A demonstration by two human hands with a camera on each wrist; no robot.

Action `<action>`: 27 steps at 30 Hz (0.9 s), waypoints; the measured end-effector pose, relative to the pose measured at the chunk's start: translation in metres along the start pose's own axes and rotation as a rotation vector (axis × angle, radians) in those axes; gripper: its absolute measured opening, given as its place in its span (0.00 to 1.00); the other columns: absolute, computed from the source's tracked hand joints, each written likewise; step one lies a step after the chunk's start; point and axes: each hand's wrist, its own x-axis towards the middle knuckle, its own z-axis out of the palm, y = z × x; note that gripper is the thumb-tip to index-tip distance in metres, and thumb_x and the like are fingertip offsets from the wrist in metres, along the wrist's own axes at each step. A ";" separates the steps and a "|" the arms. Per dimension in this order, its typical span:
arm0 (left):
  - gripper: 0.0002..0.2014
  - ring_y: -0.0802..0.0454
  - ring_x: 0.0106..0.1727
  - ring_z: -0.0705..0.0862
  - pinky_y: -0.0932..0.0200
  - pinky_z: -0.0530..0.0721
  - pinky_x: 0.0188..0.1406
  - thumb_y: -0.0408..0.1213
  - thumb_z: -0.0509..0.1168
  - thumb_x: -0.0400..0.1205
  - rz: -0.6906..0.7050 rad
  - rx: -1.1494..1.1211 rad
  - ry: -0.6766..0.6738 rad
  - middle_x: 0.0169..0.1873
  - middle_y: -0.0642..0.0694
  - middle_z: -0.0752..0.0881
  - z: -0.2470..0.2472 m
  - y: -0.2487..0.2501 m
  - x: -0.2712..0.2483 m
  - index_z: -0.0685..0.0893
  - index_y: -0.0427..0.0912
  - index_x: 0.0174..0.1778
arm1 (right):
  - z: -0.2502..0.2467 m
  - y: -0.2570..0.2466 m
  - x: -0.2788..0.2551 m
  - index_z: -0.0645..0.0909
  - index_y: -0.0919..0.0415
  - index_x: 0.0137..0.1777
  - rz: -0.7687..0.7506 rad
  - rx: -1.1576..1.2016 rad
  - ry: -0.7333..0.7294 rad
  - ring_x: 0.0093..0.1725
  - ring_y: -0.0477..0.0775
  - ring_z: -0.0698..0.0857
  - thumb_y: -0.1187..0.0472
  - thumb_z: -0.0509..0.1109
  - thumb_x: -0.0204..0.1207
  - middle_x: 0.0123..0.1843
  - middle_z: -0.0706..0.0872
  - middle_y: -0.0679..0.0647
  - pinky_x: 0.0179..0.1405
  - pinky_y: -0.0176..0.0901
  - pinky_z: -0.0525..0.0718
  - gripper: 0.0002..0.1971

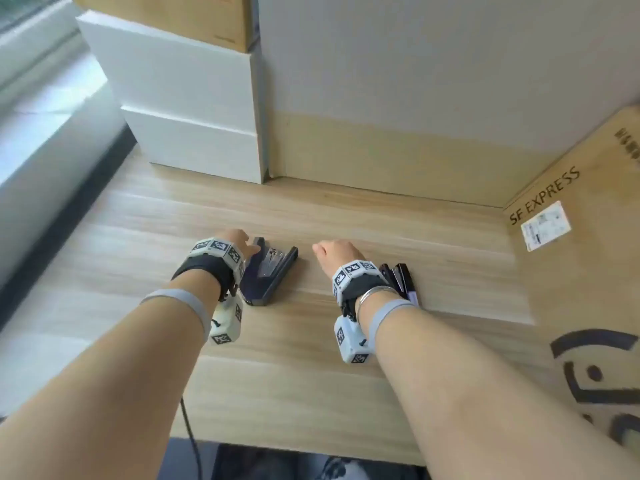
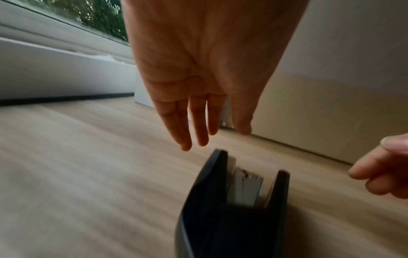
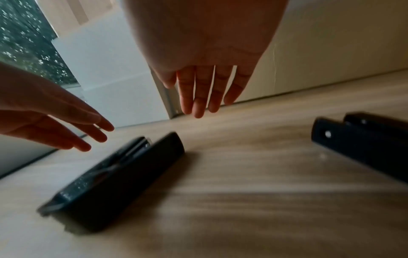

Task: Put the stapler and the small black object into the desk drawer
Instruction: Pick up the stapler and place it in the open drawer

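A black stapler (image 1: 270, 275) lies on its side on the wooden desk (image 1: 138, 237), its metal staple channel showing. My left hand (image 1: 239, 242) hovers just above and left of it, fingers straight and holding nothing. In the left wrist view the fingertips (image 2: 185, 144) hang a little beyond the stapler's (image 2: 234, 200) far end. My right hand (image 1: 330, 252) is over bare desk between the two objects, fingers (image 3: 198, 97) extended and empty. The small black object (image 1: 401, 282) lies right of that wrist, partly hidden by it; the right wrist view shows the small black object (image 3: 364, 148) at far right and the stapler (image 3: 114, 183) at lower left.
Stacked white boxes (image 1: 194, 109) with a cardboard box (image 1: 180, 15) on top stand at the back left. A pale partition (image 1: 415, 98) closes the back. A large SF Express carton (image 1: 581, 237) borders the right. A window ledge (image 1: 41, 133) runs along the left, and a cable (image 1: 190, 438) hangs at the front edge.
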 end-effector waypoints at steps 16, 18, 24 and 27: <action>0.23 0.33 0.61 0.82 0.46 0.79 0.56 0.42 0.60 0.81 -0.143 -0.075 0.032 0.61 0.29 0.83 0.043 0.008 0.023 0.73 0.28 0.66 | 0.052 0.030 0.010 0.82 0.66 0.60 0.026 0.018 -0.047 0.64 0.63 0.79 0.59 0.52 0.86 0.61 0.84 0.64 0.60 0.46 0.75 0.18; 0.23 0.33 0.62 0.82 0.45 0.79 0.57 0.41 0.60 0.82 -0.156 -0.108 0.044 0.62 0.28 0.82 0.043 0.010 0.020 0.71 0.28 0.67 | 0.052 0.032 0.010 0.82 0.65 0.61 0.025 0.025 -0.060 0.65 0.63 0.78 0.59 0.53 0.86 0.62 0.84 0.63 0.61 0.47 0.76 0.18; 0.23 0.38 0.43 0.80 0.48 0.76 0.42 0.46 0.62 0.80 -0.174 -0.249 0.070 0.30 0.43 0.76 0.046 0.002 0.010 0.68 0.32 0.61 | 0.051 0.039 0.007 0.81 0.63 0.63 0.014 0.003 -0.093 0.68 0.63 0.77 0.58 0.53 0.86 0.65 0.83 0.63 0.64 0.50 0.76 0.17; 0.23 0.41 0.43 0.79 0.53 0.75 0.42 0.44 0.66 0.77 -0.145 -0.307 0.098 0.35 0.41 0.81 0.046 0.000 0.000 0.72 0.32 0.61 | 0.052 0.041 0.004 0.81 0.63 0.63 0.006 -0.024 -0.106 0.69 0.63 0.77 0.57 0.53 0.85 0.65 0.83 0.63 0.65 0.50 0.76 0.18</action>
